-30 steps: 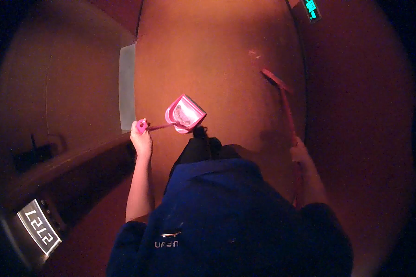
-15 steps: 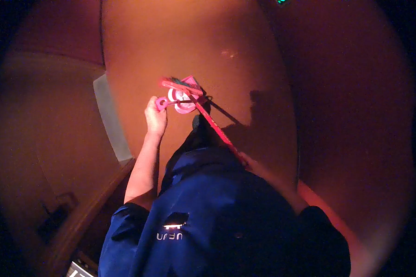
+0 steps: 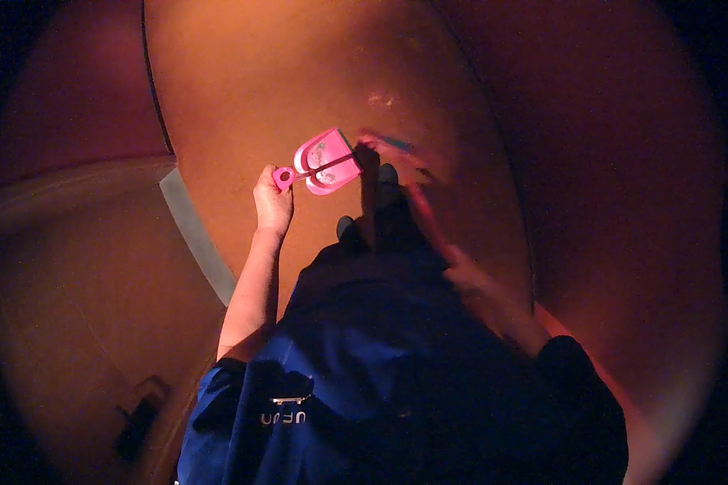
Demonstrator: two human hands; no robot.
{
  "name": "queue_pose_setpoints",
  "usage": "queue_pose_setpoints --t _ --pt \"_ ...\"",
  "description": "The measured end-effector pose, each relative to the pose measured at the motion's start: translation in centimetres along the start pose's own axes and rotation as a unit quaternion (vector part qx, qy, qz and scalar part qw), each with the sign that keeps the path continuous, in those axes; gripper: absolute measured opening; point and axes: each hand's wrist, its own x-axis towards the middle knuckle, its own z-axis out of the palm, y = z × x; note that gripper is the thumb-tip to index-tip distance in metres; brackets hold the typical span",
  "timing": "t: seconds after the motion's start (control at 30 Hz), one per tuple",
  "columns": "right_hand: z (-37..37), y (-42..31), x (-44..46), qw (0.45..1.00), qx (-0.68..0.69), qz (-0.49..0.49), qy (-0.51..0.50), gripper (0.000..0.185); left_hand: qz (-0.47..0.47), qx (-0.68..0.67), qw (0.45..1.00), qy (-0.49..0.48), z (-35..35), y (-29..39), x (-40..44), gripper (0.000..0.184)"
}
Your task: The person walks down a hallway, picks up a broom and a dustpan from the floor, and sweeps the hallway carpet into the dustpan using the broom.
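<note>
My left hand point(image 3: 273, 200) is closed around the handle of a pink dustpan point(image 3: 326, 164), whose pan points right and has some small pale debris in it. My right hand point(image 3: 465, 272), blurred by motion, grips the red stick of a broom point(image 3: 429, 214). The broom's head is smeared and lies to the right of the pan, apart from it, over the brown floor. Two shoe tips show just below the dustpan and broom head.
Pale spots point(image 3: 383, 100) mark the floor point(image 3: 299, 65) above the broom head. A grey strip point(image 3: 198, 238) borders the floor at the left. Dark reddish walls point(image 3: 615, 186) rise on both sides. A dark fixture point(image 3: 140, 420) shows at the lower left.
The broom came from the far right onto the dustpan, then moved back right, off it. The dustpan turned so its front edge faces right. The view shifted, and the lit digits left it.
</note>
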Motion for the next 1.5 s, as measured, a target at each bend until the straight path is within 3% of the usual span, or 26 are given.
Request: queue_pose_setpoints --t 0.03,0.1,0.13,0.23,0.27,0.33,0.4,0.47,0.57,0.6,0.67,0.8,0.93,1.0,1.07,1.1,1.17,1.2,1.33,1.4,1.43,1.47,1.5 --pt "1.4 0.2 1.4 0.999 0.019 -0.013 -0.044 0.051 0.002 -0.001 1.000 0.003 0.2 -1.3 0.3 0.007" --pt "3.2 0.3 3.5 0.976 -0.215 0.028 -0.034 0.053 0.003 -0.004 1.000 0.022 0.1 -3.8 0.9 0.006" --pt "3.5 -0.1 3.7 0.976 -0.212 0.027 -0.036 0.053 -0.001 -0.006 0.999 0.031 -0.2 -5.1 1.0 0.006" --pt "-4.1 -6.5 -0.7 0.987 -0.147 -0.033 -0.056 0.056 -0.026 -0.024 0.998 0.050 0.0 0.4 3.0 0.008" --pt "-4.5 -6.0 -0.5 0.993 -0.121 0.010 0.012 0.056 -0.046 -0.023 0.997 0.052 -0.8 -0.1 3.2 0.009" --pt "-9.0 0.0 1.0 0.990 -0.043 -0.035 0.131 0.055 -0.061 -0.133 0.987 0.070 -0.6 -1.0 3.8 0.005" --pt "-10.9 2.5 2.7 0.977 0.006 -0.124 0.173 0.055 -0.068 -0.085 0.991 0.072 -1.4 -0.4 3.9 0.003" --pt "-11.8 -6.4 -0.2 0.958 -0.078 0.147 0.232 0.053 -0.077 -0.083 0.991 0.072 -0.9 1.7 3.6 0.002" --pt "-10.7 -2.1 2.6 0.964 -0.079 0.192 0.167 0.052 -0.071 -0.047 0.994 0.066 0.8 0.1 4.4 0.007" --pt "-8.2 2.1 4.3 0.982 -0.059 0.079 0.163 0.052 -0.069 -0.020 0.996 0.048 0.8 -0.1 4.5 0.009" --pt "-2.5 3.0 4.9 0.992 -0.078 -0.021 0.097 0.053 -0.080 0.017 0.996 0.031 1.0 -1.5 4.8 0.013" --pt "1.8 -1.1 5.5 0.987 -0.148 -0.050 -0.029 0.056 -0.040 -0.017 0.998 0.045 2.5 -2.6 6.4 0.012" --pt "1.0 -1.7 7.2 0.973 -0.227 0.027 -0.031 0.058 -0.063 -0.062 0.993 0.076 0.9 -3.3 6.3 0.008" --pt "-1.6 -1.0 9.4 0.981 -0.122 -0.068 0.131 0.060 -0.066 -0.007 0.994 0.083 1.7 -4.7 6.2 0.008" --pt "-3.6 -6.9 9.3 0.956 -0.210 0.003 0.207 0.061 -0.047 -0.021 0.996 0.068 1.7 -6.7 6.6 0.009" --pt "-4.6 -7.3 11.3 0.955 -0.210 0.002 0.210 0.061 -0.048 -0.034 0.996 0.063 1.7 -7.0 7.1 0.008" --pt "-6.3 -6.1 14.2 0.916 -0.293 0.135 0.238 0.063 -0.034 -0.045 0.996 0.063 1.7 -5.8 6.2 0.008" --pt "-5.7 -4.8 15.4 0.915 -0.293 0.135 0.241 0.063 -0.032 -0.047 0.996 0.062 2.1 -6.0 6.4 0.008" --pt "0.7 -2.6 15.0 0.911 -0.378 0.117 0.115 0.063 -0.047 -0.048 0.997 0.039 3.3 -7.5 7.4 0.007" --pt "1.9 -2.7 12.6 0.924 -0.348 0.145 -0.069 0.060 -0.061 -0.043 0.995 0.064 3.3 -6.6 6.0 0.007" --pt "2.9 -3.6 12.3 0.923 -0.351 0.142 -0.069 0.060 -0.059 -0.044 0.995 0.068 3.0 -6.7 6.9 0.007" --pt "4.0 -4.7 12.4 0.953 -0.256 0.157 0.036 0.058 -0.064 -0.044 0.994 0.082 2.6 -7.0 7.8 0.007" --pt "3.7 -5.4 11.8 0.960 -0.213 0.165 0.079 0.058 -0.076 -0.041 0.992 0.097 2.2 -7.0 6.3 0.007"
